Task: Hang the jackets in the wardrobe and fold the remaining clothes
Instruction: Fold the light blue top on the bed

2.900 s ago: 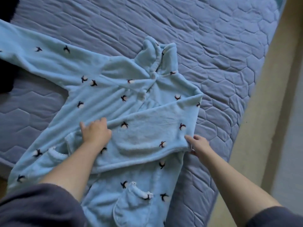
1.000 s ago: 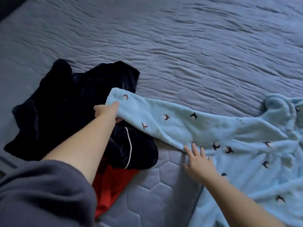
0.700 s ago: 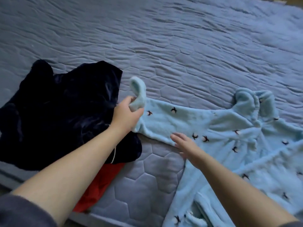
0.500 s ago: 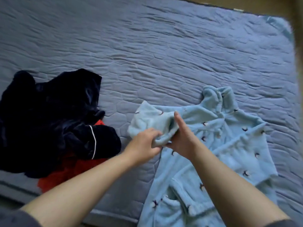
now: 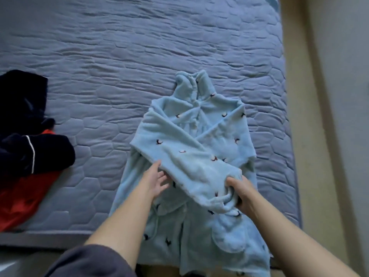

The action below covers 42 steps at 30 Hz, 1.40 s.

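Quilted grey-blue bedding covered the bed (image 5: pixel 119 56), where my pale blue fleece robe (image 5: pixel 219 134) lay near the right edge, sleeves crossed over its chest. My right hand (image 5: pixel 242 196) gripped the upper sleeve (image 5: pixel 189 156) at its cuff; my left hand (image 5: pixel 154 182) lay open against that sleeve's lower edge. Folding seemed midway: next, the hem needed lifting toward the collar.

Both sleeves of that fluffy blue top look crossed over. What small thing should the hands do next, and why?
Probably the right hand should lay down and release the sleeve cuff it grips: that sleeve crosses the blue fleece top over the other sleeve, yet its end is bunched. The left hand lies open at its edge.
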Tool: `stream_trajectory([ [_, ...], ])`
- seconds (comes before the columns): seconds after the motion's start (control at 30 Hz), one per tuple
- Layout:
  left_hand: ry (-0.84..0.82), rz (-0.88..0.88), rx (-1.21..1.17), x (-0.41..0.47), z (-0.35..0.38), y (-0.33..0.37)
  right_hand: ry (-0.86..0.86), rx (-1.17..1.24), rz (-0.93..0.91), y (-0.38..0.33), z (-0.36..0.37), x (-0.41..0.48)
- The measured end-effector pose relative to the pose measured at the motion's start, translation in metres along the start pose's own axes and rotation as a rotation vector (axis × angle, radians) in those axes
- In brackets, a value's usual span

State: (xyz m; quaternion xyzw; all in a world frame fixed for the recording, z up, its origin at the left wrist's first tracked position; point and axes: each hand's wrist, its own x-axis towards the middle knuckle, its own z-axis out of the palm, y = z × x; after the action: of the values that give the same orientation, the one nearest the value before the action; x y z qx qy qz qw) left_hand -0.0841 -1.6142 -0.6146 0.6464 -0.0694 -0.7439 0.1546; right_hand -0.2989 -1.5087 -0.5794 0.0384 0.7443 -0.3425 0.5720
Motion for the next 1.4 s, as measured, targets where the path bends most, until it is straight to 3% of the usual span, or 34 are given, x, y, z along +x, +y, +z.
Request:
stream_trajectory([
  [0.13, 0.153, 0.021, 0.201, 0.029, 0.017, -0.034, 0.145, -0.110, 0.201, 0.064, -0.054, 0.028],
  [0.3, 0.285, 0.057, 0.653, 0.039, 0.007, -0.048, 0.131, -0.259, 0.286, 0.099, -0.059, 0.045],
  [0.4, 0.452, 0.317, 1.229, 0.035, -0.002, -0.036, 0.272, -0.648, 0.118, 0.088, -0.055, 0.045],
  [0.5, 0.444, 0.533, 1.410, 0.037, -0.001, -0.017, 0.403, -0.978, -0.198, 0.069, -0.047, 0.044],
  [0.63, 0.499, 0.763, 1.583, 0.055, 0.006, 0.019, 0.264, -1.155, -0.435, 0.041, -0.019, 0.062],
  [0.73, 0.613, 0.862, 1.460, 0.078, 0.002, 0.051, 0.246, -1.276, -0.538, 0.019, 0.013, 0.084],
  [0.83, 0.662, 0.719, 1.088, 0.105, -0.006, 0.091, 0.223, -1.258, -0.656, -0.005, 0.056, 0.110],
  [0.93, 0.469, 0.567, 1.045, 0.135, -0.023, 0.114, 0.150, -1.121, -0.687, -0.030, 0.105, 0.138],
  [1.0, 0.342, 0.576, 0.995, 0.150, -0.038, 0.119, 0.151, -1.065, -0.612, -0.049, 0.132, 0.155],
  [1.17, 0.349, 0.615, 0.835, 0.171, -0.078, 0.126, 0.171, -1.195, -0.563, -0.092, 0.179, 0.179],
  [1.23, 0.228, 0.563, 0.680, 0.172, -0.087, 0.120, 0.191, -1.229, -0.608, -0.106, 0.202, 0.182],
  [1.33, -0.018, 0.525, 0.714, 0.170, -0.100, 0.114, -0.038, -1.055, -0.563, -0.123, 0.243, 0.183],
  [1.4, 0.008, 0.557, 0.744, 0.173, -0.107, 0.118, -0.074, -0.885, -0.639, -0.131, 0.267, 0.182],
])
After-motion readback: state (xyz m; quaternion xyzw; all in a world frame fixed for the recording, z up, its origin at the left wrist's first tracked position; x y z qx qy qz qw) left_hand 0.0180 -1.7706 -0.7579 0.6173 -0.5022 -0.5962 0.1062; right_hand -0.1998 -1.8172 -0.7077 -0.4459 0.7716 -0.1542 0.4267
